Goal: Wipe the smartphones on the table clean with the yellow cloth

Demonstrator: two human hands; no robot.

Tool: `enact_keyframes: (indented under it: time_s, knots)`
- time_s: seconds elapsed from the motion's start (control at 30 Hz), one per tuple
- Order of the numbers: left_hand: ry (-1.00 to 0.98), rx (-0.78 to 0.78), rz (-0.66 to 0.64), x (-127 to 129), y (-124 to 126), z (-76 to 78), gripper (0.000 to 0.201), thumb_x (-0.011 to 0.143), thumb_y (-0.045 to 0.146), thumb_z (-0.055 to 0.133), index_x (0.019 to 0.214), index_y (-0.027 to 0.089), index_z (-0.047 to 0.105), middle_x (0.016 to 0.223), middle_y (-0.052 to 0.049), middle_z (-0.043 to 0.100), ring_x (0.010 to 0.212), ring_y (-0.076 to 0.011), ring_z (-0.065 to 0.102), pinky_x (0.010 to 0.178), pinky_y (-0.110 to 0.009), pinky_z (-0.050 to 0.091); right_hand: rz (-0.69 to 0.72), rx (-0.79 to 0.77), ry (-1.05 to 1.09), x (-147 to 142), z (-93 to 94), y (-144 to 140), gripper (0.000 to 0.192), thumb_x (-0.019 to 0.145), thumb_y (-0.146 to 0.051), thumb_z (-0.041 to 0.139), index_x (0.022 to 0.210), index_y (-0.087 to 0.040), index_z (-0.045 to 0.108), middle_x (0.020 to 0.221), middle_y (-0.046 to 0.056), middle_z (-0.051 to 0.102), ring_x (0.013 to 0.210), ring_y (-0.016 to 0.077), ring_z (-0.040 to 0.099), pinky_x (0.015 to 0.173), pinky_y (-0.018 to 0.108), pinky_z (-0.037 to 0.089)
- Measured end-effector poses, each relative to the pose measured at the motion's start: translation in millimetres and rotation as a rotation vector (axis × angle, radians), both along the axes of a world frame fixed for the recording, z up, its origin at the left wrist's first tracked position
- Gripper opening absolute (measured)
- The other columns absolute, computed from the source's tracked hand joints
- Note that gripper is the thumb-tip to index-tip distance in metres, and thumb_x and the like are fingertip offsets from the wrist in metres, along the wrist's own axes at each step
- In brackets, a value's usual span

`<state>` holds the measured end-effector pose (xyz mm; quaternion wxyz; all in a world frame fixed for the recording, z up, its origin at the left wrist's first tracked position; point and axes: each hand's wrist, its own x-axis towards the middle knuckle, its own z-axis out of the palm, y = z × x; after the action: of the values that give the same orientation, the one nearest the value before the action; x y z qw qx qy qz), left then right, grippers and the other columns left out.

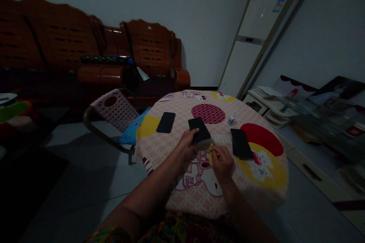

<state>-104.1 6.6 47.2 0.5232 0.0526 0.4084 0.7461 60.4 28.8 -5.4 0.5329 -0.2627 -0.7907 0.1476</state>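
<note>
My left hand (186, 144) grips a dark smartphone (199, 130) over the middle of the table, thumb on its front edge. Close by on the right, my right hand (222, 162) is closed on a crumpled yellow cloth (211, 155), which hangs below the phone's near corner. A second phone (166, 122) lies on the cloth-covered table to the left. To the right of my right hand rests another dark phone (242, 144), apparently on top of a further dark item. A small white and blue bottle (232, 118) stands upright behind it.
The round table (196, 205) has a patterned cover. A woven chair (115, 110) with a blue packet (131, 132) stands at the left, before carved wooden seats (149, 47). On the right are a glass-topped cabinet (319, 114) and a tall white air conditioner (242, 59).
</note>
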Motion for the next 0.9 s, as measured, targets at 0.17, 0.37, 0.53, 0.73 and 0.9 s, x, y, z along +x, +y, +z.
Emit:
enact_keyframes:
  time_s: [0.17, 0.37, 0.53, 0.73, 0.9]
  knots:
    - [0.065, -0.01, -0.029, -6.9, 3.8, -4.6, 0.016, 0.071, 0.013, 0.065, 0.087, 0.013, 0.066, 0.074, -0.006, 0.071, 0.06, -0.0184, 0.065, 0.06, -0.031, 0.055, -0.069, -0.091, 0.039, 6.6, -0.1, 7.9, 0.017, 0.087, -0.016, 0.053, 0.089, -0.018, 0.07, 0.086, 0.006, 0.068, 0.082, 0.0164, 0.065, 0.076, 0.029, 0.053]
    - [0.046, 0.052, -0.004, -25.4, 6.8, 10.6, 0.02, 0.071, 0.009, 0.065, 0.09, 0.011, 0.067, 0.075, -0.007, 0.072, 0.062, -0.0168, 0.066, 0.065, -0.028, 0.055, 0.014, -0.093, -0.049, 2.5, 1.9, 16.4, 0.018, 0.088, -0.016, 0.052, 0.091, -0.019, 0.069, 0.087, 0.006, 0.068, 0.082, 0.0164, 0.065, 0.075, 0.029, 0.053]
    - [0.072, 0.077, 0.108, -62.3, 8.0, 30.1, 0.016, 0.073, 0.01, 0.064, 0.089, 0.01, 0.067, 0.075, -0.006, 0.071, 0.063, -0.0149, 0.065, 0.066, -0.026, 0.056, 0.009, 0.055, -0.132, 10.7, -5.6, 36.6, 0.019, 0.089, -0.016, 0.051, 0.094, -0.019, 0.069, 0.089, 0.007, 0.068, 0.083, 0.0171, 0.065, 0.077, 0.031, 0.055]
    - [0.127, 0.076, 0.169, -113.6, 31.6, 29.8, 0.013, 0.073, 0.009, 0.062, 0.086, 0.009, 0.066, 0.071, -0.005, 0.07, 0.061, -0.0141, 0.064, 0.066, -0.025, 0.055, -0.16, 0.168, -0.287, 33.0, -23.1, 45.8, 0.018, 0.089, -0.022, 0.051, 0.091, -0.019, 0.069, 0.086, 0.006, 0.07, 0.083, 0.0187, 0.066, 0.075, 0.031, 0.055]
    - [0.14, 0.095, 0.123, -138.5, 67.8, 11.2, 0.02, 0.07, 0.009, 0.064, 0.09, 0.01, 0.066, 0.076, -0.006, 0.071, 0.067, -0.0154, 0.065, 0.073, -0.028, 0.054, -0.24, 0.123, -0.322, 43.8, -25.0, 43.6, 0.021, 0.089, -0.034, 0.054, 0.091, -0.019, 0.07, 0.088, 0.008, 0.071, 0.082, 0.02, 0.066, 0.076, 0.032, 0.053]
